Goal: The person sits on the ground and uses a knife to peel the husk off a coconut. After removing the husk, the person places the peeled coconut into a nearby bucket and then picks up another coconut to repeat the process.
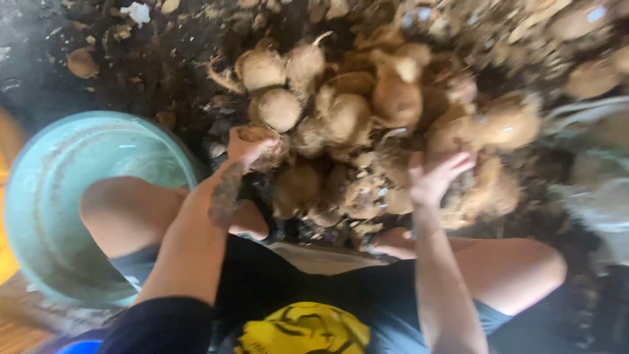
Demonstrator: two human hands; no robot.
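Dark littered ground; hands (pixel 252 145) (pixel 432 177) on round, fibrous coconuts (pixel 367 124).

A heap of husked coconuts (pixel 367 124) lies at twelve o'clock, ahead of the person's knees. The basin (pixel 59 196) sits at nine o'clock, beside the left knee. The left hand (pixel 249 145) rests on a coconut (pixel 272 152) at the heap's near edge; the right hand (pixel 434 178) touches the heap at one o'clock.
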